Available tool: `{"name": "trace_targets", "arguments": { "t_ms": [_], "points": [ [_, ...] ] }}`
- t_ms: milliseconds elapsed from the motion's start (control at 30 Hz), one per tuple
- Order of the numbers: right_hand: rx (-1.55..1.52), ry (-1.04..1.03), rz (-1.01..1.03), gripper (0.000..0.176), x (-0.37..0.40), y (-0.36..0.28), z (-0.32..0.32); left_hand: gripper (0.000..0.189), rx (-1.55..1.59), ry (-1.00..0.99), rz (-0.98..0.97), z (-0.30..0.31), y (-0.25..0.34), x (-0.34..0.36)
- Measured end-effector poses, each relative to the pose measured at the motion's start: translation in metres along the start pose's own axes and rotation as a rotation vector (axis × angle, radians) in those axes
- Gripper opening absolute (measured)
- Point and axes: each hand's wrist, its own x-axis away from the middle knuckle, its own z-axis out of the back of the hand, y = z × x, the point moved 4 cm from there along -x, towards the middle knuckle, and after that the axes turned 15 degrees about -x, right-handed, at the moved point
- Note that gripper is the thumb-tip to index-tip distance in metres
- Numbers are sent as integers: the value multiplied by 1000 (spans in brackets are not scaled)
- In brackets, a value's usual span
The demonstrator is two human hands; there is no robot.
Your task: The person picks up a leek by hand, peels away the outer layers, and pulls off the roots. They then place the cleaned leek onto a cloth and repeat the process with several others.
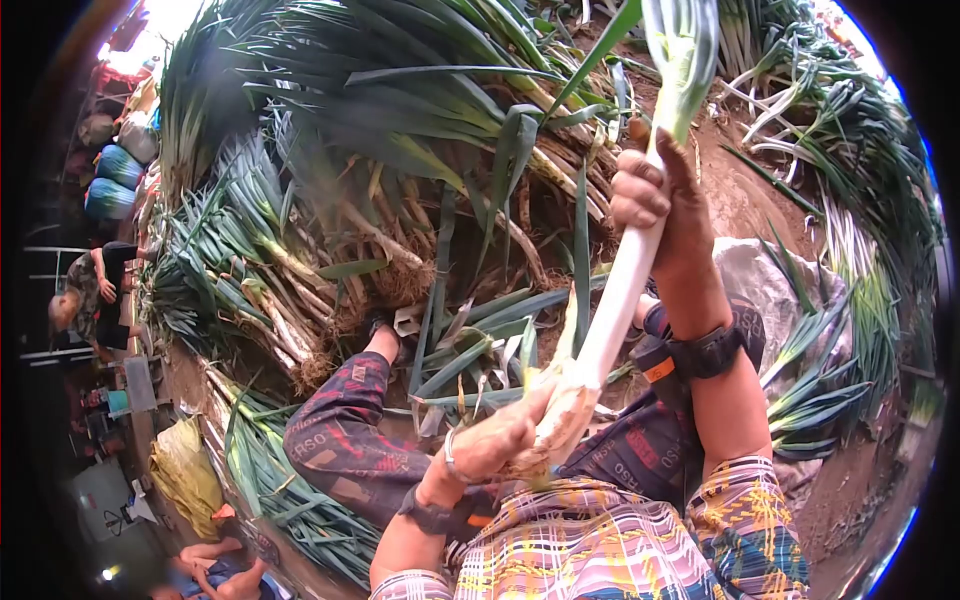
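A long leek (pixel 622 300) with a thick white stem runs slantwise up from my lap to the top edge. My right hand (pixel 665 200) is wrapped round its upper stem, just below the green leaves. Lower down, my left hand (pixel 495 435) grips the root end, where loose, yellowish outer skin (pixel 567 405) hangs beside the stem. Cut or stripped green leaves (pixel 480 365) lie on the ground between my legs. The roots themselves are mostly hidden by my left hand.
Large piles of leeks with roots (pixel 400 110) lie ahead and to the left. More leeks (pixel 850 220) line the right side, beside a pale sack (pixel 735 265). At the far left are a yellow sack (pixel 187 475), a person (pixel 95 290) and another person's bare legs (pixel 225 570).
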Motion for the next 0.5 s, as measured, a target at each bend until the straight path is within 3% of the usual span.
{"name": "trace_targets", "arguments": {
  "t_ms": [67, 100, 200, 500],
  "points": [
    [-110, 4, -12, 24, -5, -9, 0, 71, 42, 84, -95, 0, -5, 12],
    [-115, 15, -10, 21, -6, -9, 3, 73, 172, 121, -13, -4, -3, 20],
    [-79, 173, 83, 18, -10, -17, 18, 68, 322, 178, -77, -6, -6, 35],
    [241, 348, 143, 16, -21, -7, 33, 45, 186, 336, 56, -25, -3, 85]
  ]
}}
